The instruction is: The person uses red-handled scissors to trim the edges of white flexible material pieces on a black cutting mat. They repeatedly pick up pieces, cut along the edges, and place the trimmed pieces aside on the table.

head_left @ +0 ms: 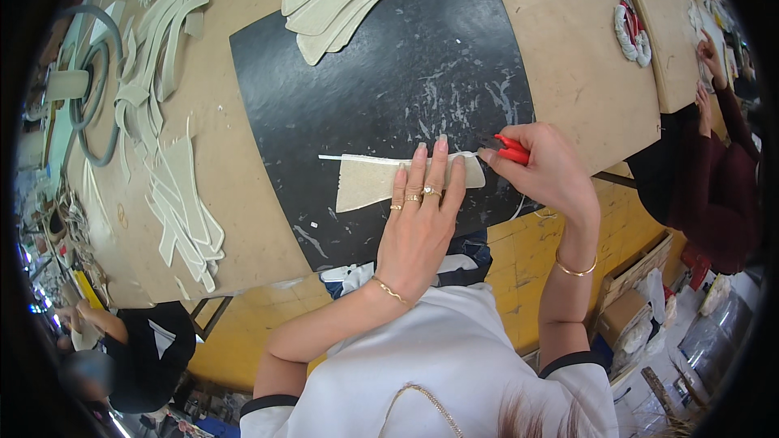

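Note:
A beige wedge-shaped panel (357, 186) lies on the black mat (357, 97), near its front edge. Along the panel's far edge runs a narrow white strip (355, 159), whose end sticks out past the left corner. My left hand (422, 223) rests flat across the panel, fingers stretched out and reaching the strip. Closed around small red-handled cutters (512, 149), my right hand (558, 174) is at the panel's right end. The dark jaws are close to the strip's right end; whether they touch it I cannot tell. A thin white cord (519, 206) hangs below that hand.
Stacked beige panels (349, 4) overlap the mat's far edge. Loose strips (166, 49) and edged panels (188, 211) lie left on the brown table (251, 219), near a grey hose (114, 113). Red-handled scissors (629, 32) lie far right. Other people work on both sides.

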Motion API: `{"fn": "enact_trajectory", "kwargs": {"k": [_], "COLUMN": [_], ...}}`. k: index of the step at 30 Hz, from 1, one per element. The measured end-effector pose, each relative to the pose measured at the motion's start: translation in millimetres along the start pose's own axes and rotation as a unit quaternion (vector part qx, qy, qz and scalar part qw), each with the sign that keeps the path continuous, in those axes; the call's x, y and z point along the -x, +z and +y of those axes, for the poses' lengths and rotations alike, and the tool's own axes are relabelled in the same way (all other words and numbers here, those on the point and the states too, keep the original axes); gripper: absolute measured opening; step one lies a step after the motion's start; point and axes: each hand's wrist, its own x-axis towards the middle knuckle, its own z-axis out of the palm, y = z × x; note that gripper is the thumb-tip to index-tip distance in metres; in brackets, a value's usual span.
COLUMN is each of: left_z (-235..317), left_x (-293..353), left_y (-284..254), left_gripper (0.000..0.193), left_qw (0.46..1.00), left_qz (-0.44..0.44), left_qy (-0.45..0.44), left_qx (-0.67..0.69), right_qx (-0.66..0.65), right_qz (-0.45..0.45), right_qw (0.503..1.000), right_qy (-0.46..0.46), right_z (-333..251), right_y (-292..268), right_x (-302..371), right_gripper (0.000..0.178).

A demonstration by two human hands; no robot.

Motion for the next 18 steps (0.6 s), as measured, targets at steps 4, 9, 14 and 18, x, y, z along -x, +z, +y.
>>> {"fn": "enact_trajectory", "kwargs": {"k": [4,9,14,18], "left_z": [11,14,-2,-22], "left_x": [-2,-2,-3,-8], "left_y": [1,1,-1,-9], "left_gripper": [0.061,0.061,0.065,0.065], "left_qw": [0.999,0.998,0.996,0.992], "left_qz": [0.026,0.038,0.072,0.082], "left_qy": [-0.032,-0.036,-0.009,0.046], "left_qx": [-0.019,-0.029,0.046,0.079], "right_qx": [-0.031,-0.001,-0.025,0.004], "right_qz": [0.001,0.039,0.146,0.179], "right_qw": [0.999,0.999,0.985,0.973], "right_qy": [0.021,-0.013,-0.085,-0.148], "right_z": [4,12,18,16], "right_y": [-1,1,5,22], "right_x": [2,5,23,43], "right_gripper": [0.038,0.031,0.014,0.016]}}
